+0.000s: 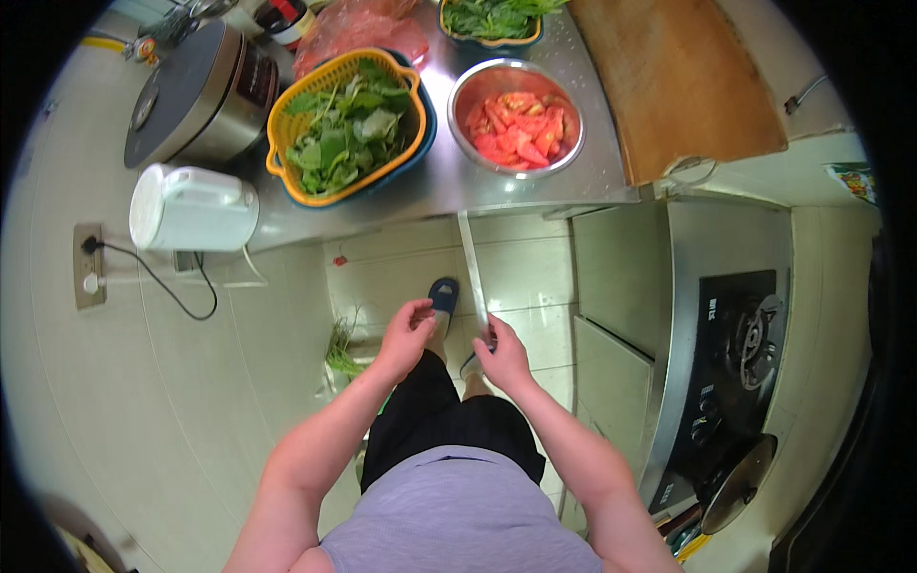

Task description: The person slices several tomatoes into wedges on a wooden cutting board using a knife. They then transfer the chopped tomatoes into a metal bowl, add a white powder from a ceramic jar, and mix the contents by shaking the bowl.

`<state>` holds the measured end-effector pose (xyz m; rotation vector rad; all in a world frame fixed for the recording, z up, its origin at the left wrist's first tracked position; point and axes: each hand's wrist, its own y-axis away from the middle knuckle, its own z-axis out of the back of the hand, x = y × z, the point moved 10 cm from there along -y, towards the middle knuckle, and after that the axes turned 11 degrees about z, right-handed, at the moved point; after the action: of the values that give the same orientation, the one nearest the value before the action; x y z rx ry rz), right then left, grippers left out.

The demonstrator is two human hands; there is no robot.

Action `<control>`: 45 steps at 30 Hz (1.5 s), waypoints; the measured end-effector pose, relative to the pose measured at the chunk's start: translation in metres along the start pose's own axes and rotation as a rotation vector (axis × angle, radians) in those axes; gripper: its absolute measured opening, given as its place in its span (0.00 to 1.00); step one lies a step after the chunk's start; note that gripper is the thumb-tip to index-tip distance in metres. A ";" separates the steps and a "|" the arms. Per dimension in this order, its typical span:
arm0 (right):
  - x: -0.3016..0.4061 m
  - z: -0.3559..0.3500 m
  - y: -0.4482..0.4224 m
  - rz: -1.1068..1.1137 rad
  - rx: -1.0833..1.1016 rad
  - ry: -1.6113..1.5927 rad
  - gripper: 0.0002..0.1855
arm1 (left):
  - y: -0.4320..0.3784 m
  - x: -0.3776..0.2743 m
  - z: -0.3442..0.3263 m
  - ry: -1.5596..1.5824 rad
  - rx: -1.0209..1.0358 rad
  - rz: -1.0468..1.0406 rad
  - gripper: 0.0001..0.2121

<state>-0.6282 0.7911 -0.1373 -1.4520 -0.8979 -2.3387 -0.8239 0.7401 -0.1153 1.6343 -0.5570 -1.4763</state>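
Observation:
My right hand [505, 352] has its fingers around the near end of a narrow pale strip, which looks like the top edge of an open cabinet door [472, 265] seen from above. That strip runs from the counter's front edge towards me. Left of it, my left hand [408, 336] hangs in front of my legs with fingers loosely curled and apart, holding nothing. On the steel counter [448, 190] beyond both hands stands a yellow basket of green leaves [344, 143] set in a blue basin. Beside it is a steel bowl of cut tomatoes [519, 132].
A white electric kettle [200, 209] and a rice cooker [200, 100] stand at the left. Another basket of greens [494, 18] and a wooden board [680, 86] lie farther back. At the right is a gas stove [738, 358] with a lidded pan [738, 487]. Leafy stalks [344, 351] are low by the wall.

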 end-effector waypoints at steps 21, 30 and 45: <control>-0.031 0.083 -0.197 -0.092 -0.443 -1.336 0.18 | -0.098 -0.015 0.159 -0.643 -0.558 -0.338 0.31; -0.037 0.048 -0.221 0.004 -0.339 -1.655 0.21 | -0.106 -0.006 0.163 -0.752 -0.471 -0.385 0.29; -0.128 0.162 -0.015 -0.347 -0.620 -0.582 0.11 | -0.100 0.076 0.039 -0.425 -0.062 -0.119 0.19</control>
<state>-0.4573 0.8885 -0.2037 -2.4918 -0.5840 -2.6256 -0.8660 0.7233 -0.2388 1.3274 -0.6455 -1.9280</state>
